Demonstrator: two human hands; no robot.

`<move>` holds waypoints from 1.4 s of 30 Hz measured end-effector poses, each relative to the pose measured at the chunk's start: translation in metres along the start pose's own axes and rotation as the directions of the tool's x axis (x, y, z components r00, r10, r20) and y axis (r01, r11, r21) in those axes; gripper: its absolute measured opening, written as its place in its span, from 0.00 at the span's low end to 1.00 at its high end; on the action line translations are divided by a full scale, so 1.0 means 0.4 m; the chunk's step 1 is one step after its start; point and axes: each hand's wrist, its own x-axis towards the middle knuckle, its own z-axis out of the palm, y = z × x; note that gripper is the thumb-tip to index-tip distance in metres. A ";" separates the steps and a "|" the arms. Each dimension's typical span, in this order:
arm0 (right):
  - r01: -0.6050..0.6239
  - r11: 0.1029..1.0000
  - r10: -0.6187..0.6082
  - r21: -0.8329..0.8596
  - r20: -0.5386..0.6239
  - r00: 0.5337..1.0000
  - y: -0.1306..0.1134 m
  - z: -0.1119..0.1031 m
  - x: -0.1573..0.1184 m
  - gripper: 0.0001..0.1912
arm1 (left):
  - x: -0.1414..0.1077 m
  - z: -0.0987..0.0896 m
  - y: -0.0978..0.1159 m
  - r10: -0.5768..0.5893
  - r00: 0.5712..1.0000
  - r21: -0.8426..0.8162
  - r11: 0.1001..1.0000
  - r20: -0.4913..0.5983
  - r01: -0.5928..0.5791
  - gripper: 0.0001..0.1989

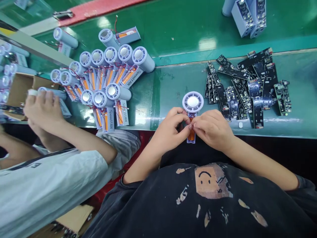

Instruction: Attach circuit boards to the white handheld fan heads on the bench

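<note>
Left hand [170,128] and right hand [213,129] work close together, fingers [196,123] narrow, pinching the orange strip [191,135] below a small white plastic fan head [193,101], at 12 o'clock, over the front edge of the green worktop [173,87]. Cylindrical fans [111,66] are batched at 10 o'clock, heads up, tails fanned; black PCBs [244,89] lie loose at 2 o'clock, within reach.

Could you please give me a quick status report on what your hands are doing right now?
Left hand and right hand pinching orange strip below round fan head. Black circuit boards piled to the right, apart from the hands.
</note>
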 end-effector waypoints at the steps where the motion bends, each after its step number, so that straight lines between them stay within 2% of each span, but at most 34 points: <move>1: 0.035 0.999 -0.035 -0.012 -0.015 0.999 0.000 0.000 -0.001 0.07 | 0.002 -0.001 -0.001 0.000 1.000 0.002 1.000 0.007 0.000 0.03; 4: 0.045 0.999 -0.046 -0.015 -0.020 0.999 -0.002 0.000 -0.002 0.06 | 0.005 0.001 -0.005 -0.019 1.000 -0.041 0.999 -0.010 0.019 0.07; 9: -0.015 0.998 0.012 -0.061 -0.047 0.999 -0.002 -0.001 0.001 0.06 | -0.001 0.015 -0.013 -0.127 0.992 -0.266 0.957 -0.020 0.117 0.08; 13: -0.026 0.994 0.019 -0.102 -0.068 0.998 0.000 -0.005 0.010 0.04 | -0.016 0.028 -0.021 -0.137 0.989 -0.347 0.932 -0.061 0.107 0.03; 19: -0.046 0.988 0.034 -0.145 -0.086 0.996 -0.004 -0.009 0.027 0.03 | -0.027 0.049 -0.028 -0.232 0.968 -0.550 0.823 -0.092 0.145 0.10; 23: -0.067 0.983 0.052 -0.169 -0.088 0.995 -0.006 -0.012 0.035 0.05 | -0.027 0.053 -0.026 -0.207 0.965 -0.494 0.864 -0.160 0.104 0.09; 26: -0.061 0.981 0.043 -0.184 -0.098 0.994 -0.008 -0.014 0.039 0.05 | -0.027 0.050 -0.024 -0.116 0.964 -0.366 0.930 -0.239 0.021 0.08; 30: -0.093 0.983 0.080 -0.160 -0.082 0.993 -0.012 -0.015 0.045 0.06 | -0.023 0.047 -0.020 0.005 0.959 -0.176 0.983 -0.284 -0.057 0.08; 32: -0.158 0.984 0.152 -0.082 -0.078 0.985 -0.012 -0.016 0.049 0.08 | -0.020 0.048 -0.018 0.037 0.954 -0.103 0.992 -0.296 -0.071 0.09; 35: -0.269 0.947 0.280 0.175 -0.040 0.959 -0.006 -0.018 0.054 0.08 | -0.017 0.048 -0.015 0.063 0.949 -0.049 0.995 -0.309 -0.082 0.10; 37: -0.290 0.918 0.303 0.272 -0.005 0.953 -0.003 -0.018 0.054 0.08 | -0.016 0.047 -0.013 0.090 0.946 -0.020 0.995 -0.312 -0.101 0.10; 39: -0.276 0.937 0.280 0.212 0.012 0.960 -0.002 -0.018 0.052 0.08 | -0.016 0.046 -0.011 0.076 0.949 -0.049 0.994 -0.307 -0.096 0.10; 42: -0.252 0.967 0.251 0.038 0.028 0.968 -0.009 -0.019 0.049 0.10 | -0.020 0.046 -0.011 -0.063 0.964 -0.248 0.969 -0.257 -0.003 0.08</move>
